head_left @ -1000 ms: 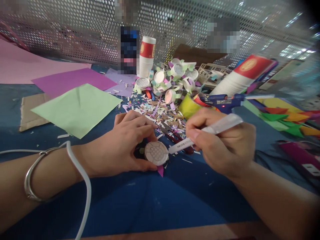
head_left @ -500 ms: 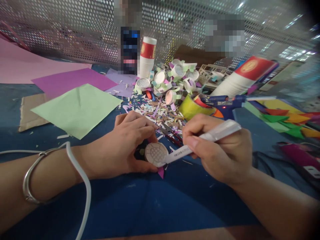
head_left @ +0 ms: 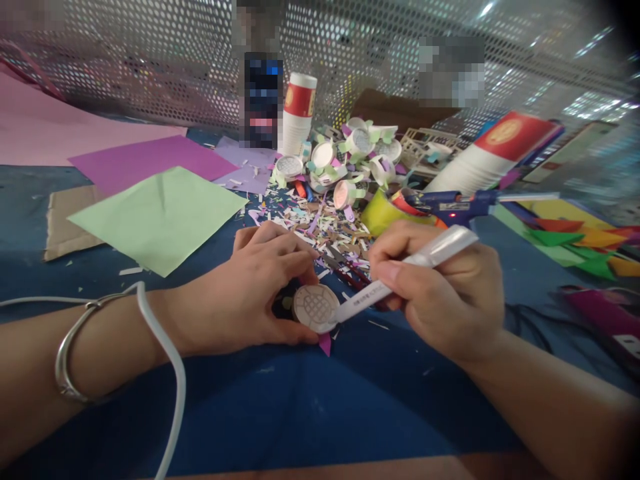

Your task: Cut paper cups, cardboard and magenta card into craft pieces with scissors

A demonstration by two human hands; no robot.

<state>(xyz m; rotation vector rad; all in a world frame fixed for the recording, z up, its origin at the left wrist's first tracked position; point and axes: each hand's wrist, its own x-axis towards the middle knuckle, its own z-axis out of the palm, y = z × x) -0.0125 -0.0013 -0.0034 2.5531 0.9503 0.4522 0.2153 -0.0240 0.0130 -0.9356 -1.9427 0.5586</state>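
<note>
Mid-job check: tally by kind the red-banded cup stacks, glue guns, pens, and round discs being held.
Red-banded cup stacks: 2 (upright, lying)
Glue gun: 1
Pen: 1, gripped in the right hand
Round disc: 1, pinched by the left hand
Total: 5

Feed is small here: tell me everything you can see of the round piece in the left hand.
The round disc is pale, paper-like, with a raised rim and a grid of lines drawn on its face. It sits tilted toward the camera, low on the blue table. The left hand pinches it, thumb below, fingers above. The white pen in the right hand touches its lower right rim. A pink scrap pokes out beneath.
</note>
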